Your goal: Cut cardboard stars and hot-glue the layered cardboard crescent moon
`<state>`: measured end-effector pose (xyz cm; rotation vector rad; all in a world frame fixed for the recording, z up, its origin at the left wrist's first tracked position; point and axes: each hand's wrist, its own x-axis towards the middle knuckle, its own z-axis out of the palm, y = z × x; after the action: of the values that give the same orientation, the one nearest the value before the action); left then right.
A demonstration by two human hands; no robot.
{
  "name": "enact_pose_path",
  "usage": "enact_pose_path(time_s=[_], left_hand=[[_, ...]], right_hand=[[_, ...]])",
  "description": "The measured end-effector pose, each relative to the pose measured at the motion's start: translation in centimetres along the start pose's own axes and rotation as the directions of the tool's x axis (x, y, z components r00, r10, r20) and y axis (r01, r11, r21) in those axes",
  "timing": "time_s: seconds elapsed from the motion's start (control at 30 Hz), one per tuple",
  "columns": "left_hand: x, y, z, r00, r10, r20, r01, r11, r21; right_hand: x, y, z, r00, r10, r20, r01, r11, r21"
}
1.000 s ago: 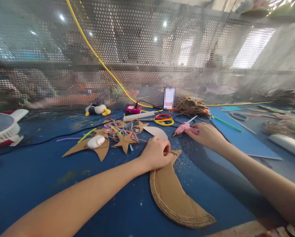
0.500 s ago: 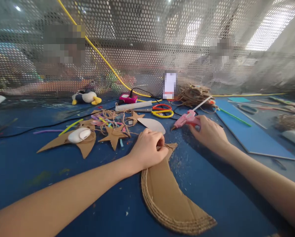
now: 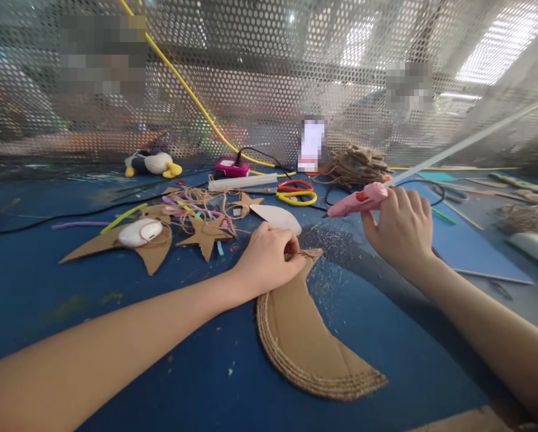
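Note:
A cardboard crescent moon [image 3: 311,336] lies on the blue table, rows of twine running along its outer curved edge. My left hand [image 3: 269,258] is closed at its upper tip, thumb and fingers pinching the twine [image 3: 311,252] there; the exact grip is partly hidden. Off the table to the right, my right hand [image 3: 399,231] is wrapped round a pink glue gun [image 3: 356,201]. Its nozzle points left, and a long clear glue stick sticks out of the back. A white oval piece of paper or card [image 3: 278,219] rests just beyond my left hand.
Left of the moon lie a cardboard star [image 3: 207,236], tangled twine and a white computer mouse [image 3: 140,232] on a cardboard shape. Scissors [image 3: 296,197], a pink power socket [image 3: 232,168] and a twine bundle [image 3: 359,165] sit toward the mesh screen. A blue board [image 3: 480,246] lies right.
My right hand has lifted the glue gun up off the table and turned it, its glue stick now reaching far to the right. The left hand stays on the moon's upper tip.

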<state>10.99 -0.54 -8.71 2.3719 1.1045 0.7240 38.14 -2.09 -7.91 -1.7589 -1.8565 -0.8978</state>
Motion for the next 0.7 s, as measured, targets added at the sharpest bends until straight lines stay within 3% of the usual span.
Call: enact_pose_path(time_s=[0.13, 0.23, 0.53, 0.7], left_hand=[[0.1, 0.0, 0.0, 0.998, -0.052, -0.028, 0.052, 0.999, 0.014], [0.1, -0.1, 0.0, 0.997, -0.066, -0.045, 0.067, 0.998, 0.019], [0.5, 0.0, -0.1, 0.995, -0.096, -0.026, 0.095, 0.995, -0.04], [0.8, -0.2, -0.1, 0.996, -0.076, -0.036, 0.074, 0.997, -0.036]], right_hand=[[-0.3, 0.1, 0.5, 0.986, 0.148, 0.074, -0.159, 0.971, 0.18], [-0.4, -0.4, 0.4, 0.97, 0.176, 0.166, -0.217, 0.936, 0.278], [-1.0, -0.9, 0.8, 0.998, -0.056, 0.035, 0.042, 0.948, 0.314], [-1.0, -1.1, 0.7, 0.992, -0.123, 0.04, 0.106, 0.949, 0.298]])
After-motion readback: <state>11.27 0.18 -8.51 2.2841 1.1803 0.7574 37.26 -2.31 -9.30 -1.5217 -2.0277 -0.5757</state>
